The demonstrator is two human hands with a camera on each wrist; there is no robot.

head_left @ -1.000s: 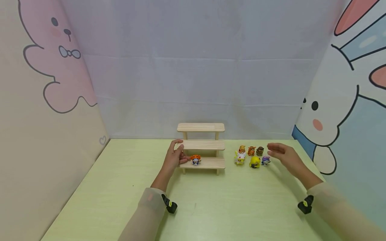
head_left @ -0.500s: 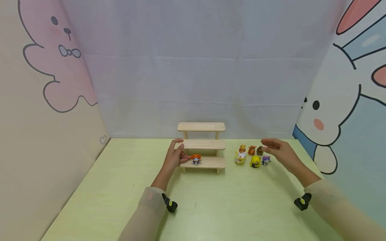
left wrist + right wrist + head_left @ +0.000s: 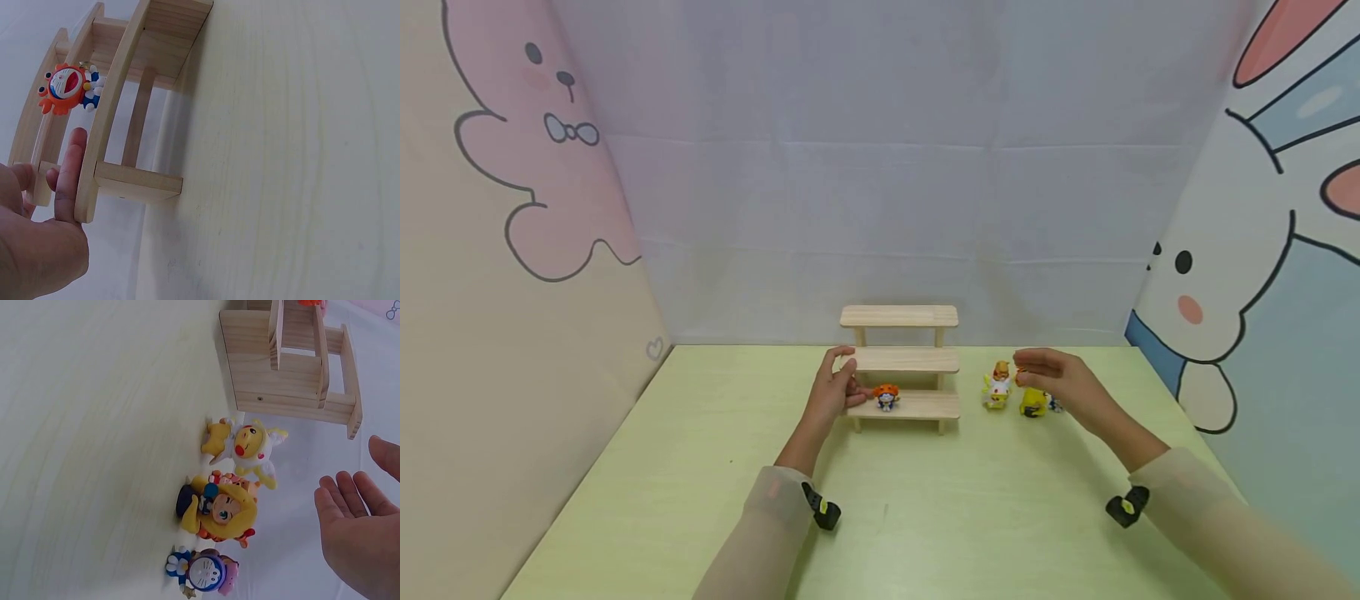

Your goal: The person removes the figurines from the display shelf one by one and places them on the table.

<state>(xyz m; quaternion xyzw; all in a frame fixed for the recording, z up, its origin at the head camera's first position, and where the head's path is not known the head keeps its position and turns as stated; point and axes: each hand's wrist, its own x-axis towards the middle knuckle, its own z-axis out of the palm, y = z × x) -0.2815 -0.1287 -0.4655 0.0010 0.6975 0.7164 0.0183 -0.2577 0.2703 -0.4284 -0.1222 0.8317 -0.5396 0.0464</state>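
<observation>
My left hand [image 3: 829, 396] holds the left end of a three-tier wooden display stand [image 3: 917, 360]; in the left wrist view one finger lies along the lowest tier. Beside its fingertips, a small figurine with an orange crab hat [image 3: 65, 89] stands on that tier. My right hand [image 3: 1066, 385], fingers extended and holding nothing, is above the figurines at the right. Below it are a yellow-haired figurine [image 3: 222, 509] and a blue-and-white one with a purple hat [image 3: 206, 572], partly covered in the head view. Just left of them is a white-suited yellow figurine [image 3: 253, 447].
More figurines are partly hidden behind the front ones, among them an orange one [image 3: 242, 481]. A pale yellow-green tabletop [image 3: 715, 500] lies under everything. Behind the stand hangs a white cloth [image 3: 880, 200], and printed side panels [image 3: 1217, 325] flank the table.
My right hand has moved left over the figurines, now covering the back ones and part of the purple-hatted one. My left hand and the stand have stayed in place.
</observation>
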